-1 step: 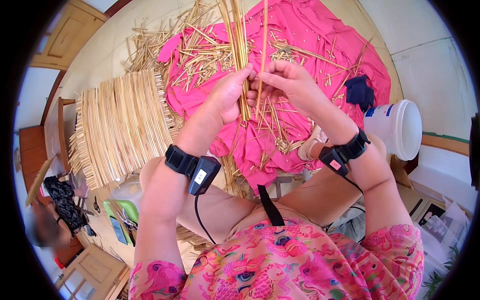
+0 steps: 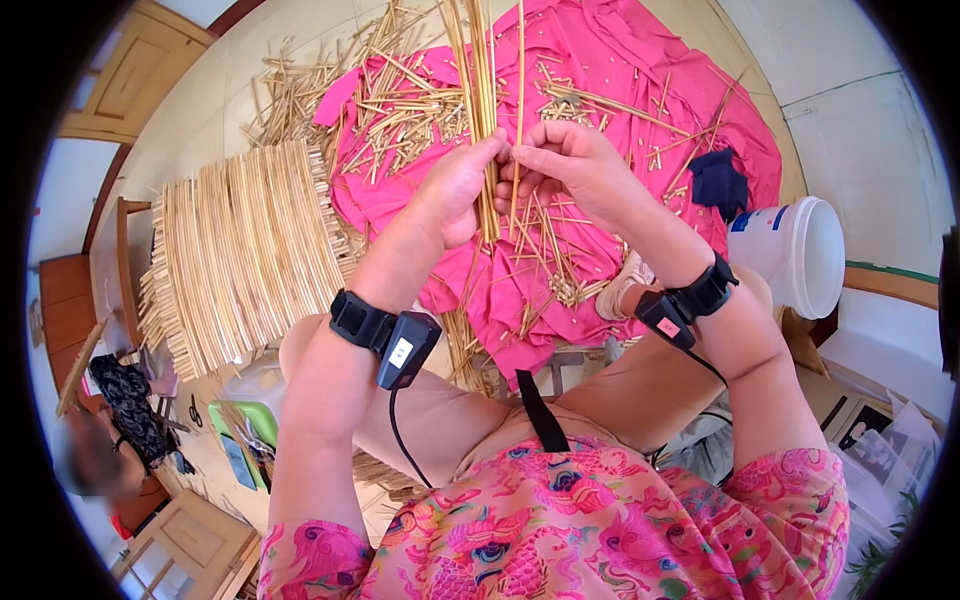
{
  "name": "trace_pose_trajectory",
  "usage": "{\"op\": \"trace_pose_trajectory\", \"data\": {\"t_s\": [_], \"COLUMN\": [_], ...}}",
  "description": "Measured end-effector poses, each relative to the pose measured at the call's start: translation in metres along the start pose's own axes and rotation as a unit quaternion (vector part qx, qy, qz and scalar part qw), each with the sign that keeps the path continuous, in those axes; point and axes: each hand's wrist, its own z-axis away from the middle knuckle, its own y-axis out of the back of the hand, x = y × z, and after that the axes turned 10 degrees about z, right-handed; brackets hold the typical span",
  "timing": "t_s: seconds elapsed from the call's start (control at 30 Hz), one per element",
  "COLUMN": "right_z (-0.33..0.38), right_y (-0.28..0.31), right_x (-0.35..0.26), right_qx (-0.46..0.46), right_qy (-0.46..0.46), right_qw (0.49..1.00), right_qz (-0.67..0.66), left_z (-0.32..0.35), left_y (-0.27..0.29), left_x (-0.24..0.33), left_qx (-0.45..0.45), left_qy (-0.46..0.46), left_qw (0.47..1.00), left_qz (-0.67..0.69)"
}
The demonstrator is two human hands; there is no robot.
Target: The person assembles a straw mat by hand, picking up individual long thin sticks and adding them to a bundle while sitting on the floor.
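Note:
My left hand (image 2: 462,190) is wrapped round an upright bundle of golden straw stalks (image 2: 482,90), whose lower ends stick out below the palm. Beside it, my right hand (image 2: 568,165) pinches a single straw stalk (image 2: 519,80) between thumb and fingers. This stalk stands nearly parallel to the bundle, just to its right, with a narrow gap between them above the hands. The fingertips of both hands come close together; whether they touch is hard to see. Under the hands lies a bright pink cloth (image 2: 620,80) strewn with short cut straw pieces (image 2: 415,110).
A woven straw mat (image 2: 240,255) lies at the left. To the right are a dark blue cloth (image 2: 718,182) and a white bucket (image 2: 790,255) on its side. Scissors (image 2: 258,440) rest in a green tray (image 2: 225,412) at lower left. Another person (image 2: 100,455) sits at far left.
The single stalk in my right hand has swung slightly left, closer to the bundle. My left hand and the bundle stay nearly still.

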Motion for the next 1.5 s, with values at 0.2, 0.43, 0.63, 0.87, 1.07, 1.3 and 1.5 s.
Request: {"op": "trace_pose_trajectory", "data": {"t_s": [0.2, 0.43, 0.63, 0.87, 1.07, 1.3, 1.5], "right_z": [0.004, 0.002, -0.003, -0.008, -0.009, -0.013, -0.021], "right_y": [0.01, 0.01, 0.008, 0.007, 0.006, 0.01, 0.01], "right_x": [0.005, 0.011, 0.014, 0.019, 0.024, 0.018, 0.018], "right_qx": [0.042, 0.046, 0.056, 0.093, 0.11, 0.132, 0.075], "right_qy": [-0.004, -0.071, -0.048, -0.012, 0.006, -0.04, -0.072], "right_qw": [0.996, 0.996, 0.996, 0.99, 0.991, 0.99, 0.946], "right_qz": [0.081, -0.005, 0.054, 0.104, 0.078, -0.023, -0.308], "left_z": [-0.011, -0.021, -0.021, -0.018, -0.015, 0.0, 0.003], "left_y": [-0.005, -0.002, -0.001, -0.004, -0.011, -0.028, -0.028], "left_x": [-0.009, -0.017, -0.016, -0.014, -0.011, -0.017, -0.028], "left_qx": [0.054, -0.001, -0.019, -0.004, -0.009, 0.004, -0.106], "left_qy": [0.002, 0.017, 0.05, 0.077, 0.095, 0.077, 0.166], "left_qw": [0.998, 0.998, 0.997, 0.997, 0.995, 0.997, 0.978], "left_qz": [-0.031, -0.058, -0.056, -0.01, 0.04, -0.01, -0.071]}}
